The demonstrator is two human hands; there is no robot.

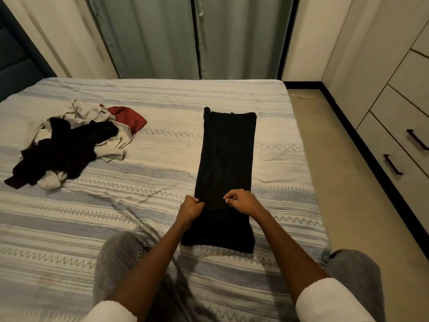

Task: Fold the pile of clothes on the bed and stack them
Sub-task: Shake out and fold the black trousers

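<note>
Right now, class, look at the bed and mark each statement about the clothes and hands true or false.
1. Both hands pinch the black garment. True: left hand, right hand.
2. The black garment lies in a long strip. True.
3. The unfolded pile sits to the person's right. False: it lies to the left.
4. A red item lies at the pile's far edge. True.
5. A finished folded stack stands beside the pile. False: none shows.

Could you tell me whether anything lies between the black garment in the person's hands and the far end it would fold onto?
Nothing visible does. Both the left hand and the right hand pinch the black garment, which lies flat. The pile of clothes sits well off to the left on the bed.
</note>
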